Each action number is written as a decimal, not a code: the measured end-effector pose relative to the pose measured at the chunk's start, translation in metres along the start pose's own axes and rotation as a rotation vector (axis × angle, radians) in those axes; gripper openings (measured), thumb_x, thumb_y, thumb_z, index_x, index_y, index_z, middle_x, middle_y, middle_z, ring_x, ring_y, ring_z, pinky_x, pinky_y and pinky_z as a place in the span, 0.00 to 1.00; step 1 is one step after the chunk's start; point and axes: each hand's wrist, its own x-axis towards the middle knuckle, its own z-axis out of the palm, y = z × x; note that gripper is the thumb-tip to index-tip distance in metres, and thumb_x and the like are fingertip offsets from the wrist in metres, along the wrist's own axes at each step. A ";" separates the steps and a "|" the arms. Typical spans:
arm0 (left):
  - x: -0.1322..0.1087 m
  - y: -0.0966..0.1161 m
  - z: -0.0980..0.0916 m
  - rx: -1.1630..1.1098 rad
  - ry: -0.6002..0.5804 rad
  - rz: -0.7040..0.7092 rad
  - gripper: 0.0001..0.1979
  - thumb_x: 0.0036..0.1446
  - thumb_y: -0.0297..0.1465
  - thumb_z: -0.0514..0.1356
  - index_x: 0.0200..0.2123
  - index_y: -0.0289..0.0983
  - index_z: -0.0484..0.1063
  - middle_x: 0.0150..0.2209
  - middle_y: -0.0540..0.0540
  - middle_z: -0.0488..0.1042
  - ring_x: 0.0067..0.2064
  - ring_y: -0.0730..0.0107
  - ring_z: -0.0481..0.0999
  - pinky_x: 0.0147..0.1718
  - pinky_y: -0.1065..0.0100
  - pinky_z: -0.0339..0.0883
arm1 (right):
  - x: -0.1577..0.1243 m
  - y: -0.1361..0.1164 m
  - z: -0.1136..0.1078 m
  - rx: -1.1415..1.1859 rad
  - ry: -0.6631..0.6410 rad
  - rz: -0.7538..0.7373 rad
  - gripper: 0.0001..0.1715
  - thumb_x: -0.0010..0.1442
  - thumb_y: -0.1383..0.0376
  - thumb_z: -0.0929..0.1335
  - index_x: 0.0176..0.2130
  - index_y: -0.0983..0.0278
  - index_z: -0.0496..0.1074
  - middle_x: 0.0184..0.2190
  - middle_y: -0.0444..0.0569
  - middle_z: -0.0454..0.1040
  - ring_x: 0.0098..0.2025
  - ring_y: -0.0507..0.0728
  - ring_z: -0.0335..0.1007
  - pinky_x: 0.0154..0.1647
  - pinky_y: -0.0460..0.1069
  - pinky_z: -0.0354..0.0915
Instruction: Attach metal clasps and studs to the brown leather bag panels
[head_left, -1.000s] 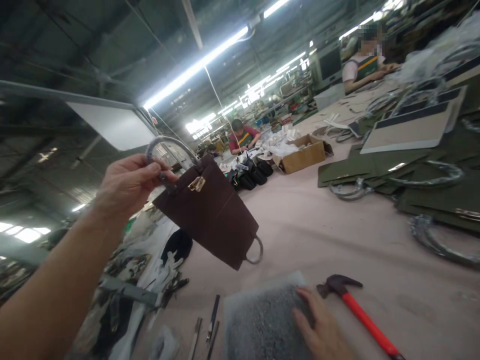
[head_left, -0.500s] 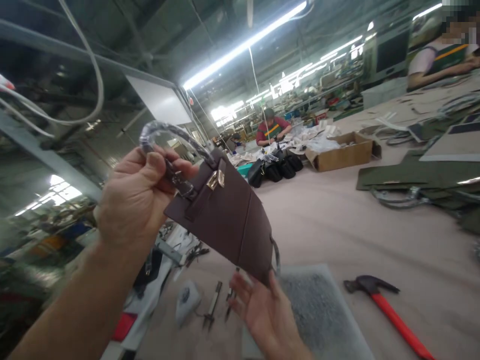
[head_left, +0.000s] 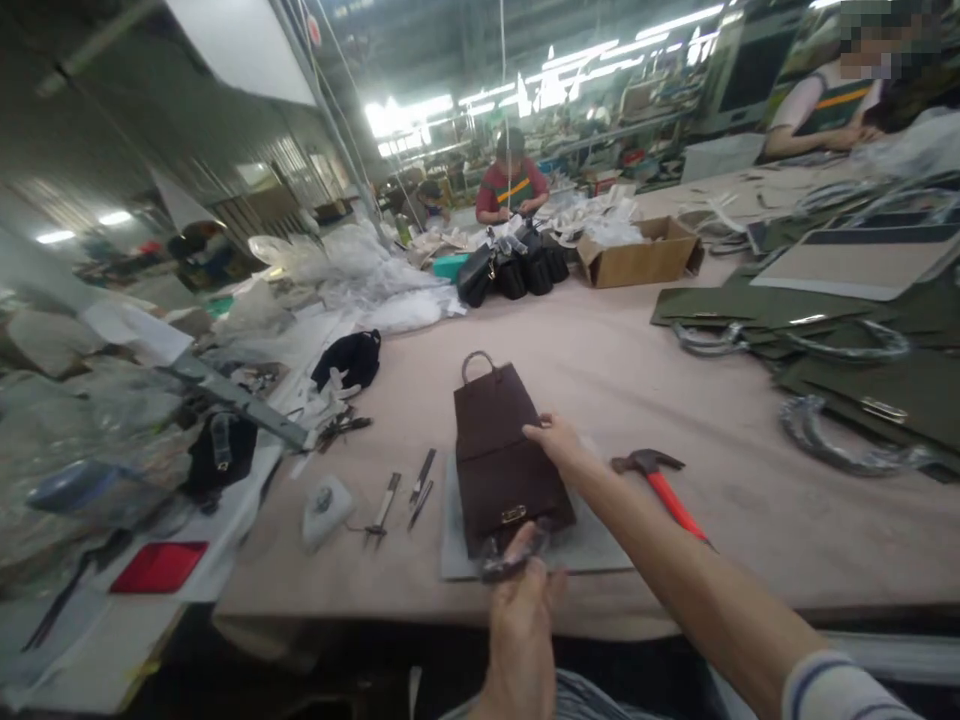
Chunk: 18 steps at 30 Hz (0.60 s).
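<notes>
A dark brown leather handbag body (head_left: 499, 410) lies opened out on a pale slab (head_left: 452, 545), a gold clasp (head_left: 514, 514) at its near end. One slim handle (head_left: 478, 360) sticks up from the far end. At the near end, my left hand (head_left: 521, 610) is closed around the other handle (head_left: 501, 566), which is wrapped in clear plastic and blurred. My right hand (head_left: 559, 445) grips the bag's right edge about midway, fingers closed there. Right of the slab is a claw hammer (head_left: 671, 495) with a red grip.
Left of the slab lie calipers (head_left: 386, 505), slim tools (head_left: 422, 478) and a white block (head_left: 327, 508). Green bag pieces (head_left: 847, 360) cover the right side. Black bags (head_left: 514, 268) and a cardboard box (head_left: 641, 262) stand farther back. Two co-workers sit across the tables.
The bag has come down from mid-air onto the slab and now lies lengthwise. My left hand has lowered with the handle; my right hand has moved from beneath to its right edge.
</notes>
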 end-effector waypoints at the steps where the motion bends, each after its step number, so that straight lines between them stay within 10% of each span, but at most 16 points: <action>1: -0.002 -0.018 -0.001 -0.035 -0.005 -0.106 0.24 0.52 0.38 0.70 0.52 0.43 0.76 0.67 0.43 0.65 0.70 0.49 0.61 0.55 0.58 0.73 | -0.006 0.015 -0.011 -0.096 0.040 -0.005 0.26 0.47 0.70 0.74 0.48 0.67 0.71 0.42 0.54 0.79 0.46 0.62 0.77 0.53 0.59 0.71; 6: -0.010 -0.043 0.008 -0.201 -0.041 -0.398 0.23 0.58 0.45 0.65 0.53 0.40 0.74 0.56 0.38 0.74 0.60 0.51 0.72 0.45 0.60 0.73 | -0.016 0.046 -0.044 -0.466 0.116 -0.066 0.35 0.49 0.68 0.70 0.58 0.66 0.68 0.47 0.54 0.78 0.46 0.60 0.76 0.50 0.55 0.72; 18: -0.006 -0.036 -0.005 -0.342 0.145 -0.536 0.09 0.67 0.32 0.55 0.40 0.33 0.73 0.36 0.38 0.80 0.38 0.60 0.83 0.41 0.64 0.72 | -0.059 0.056 -0.047 -0.977 0.090 -0.495 0.25 0.56 0.68 0.66 0.53 0.68 0.74 0.55 0.62 0.72 0.58 0.68 0.65 0.65 0.63 0.58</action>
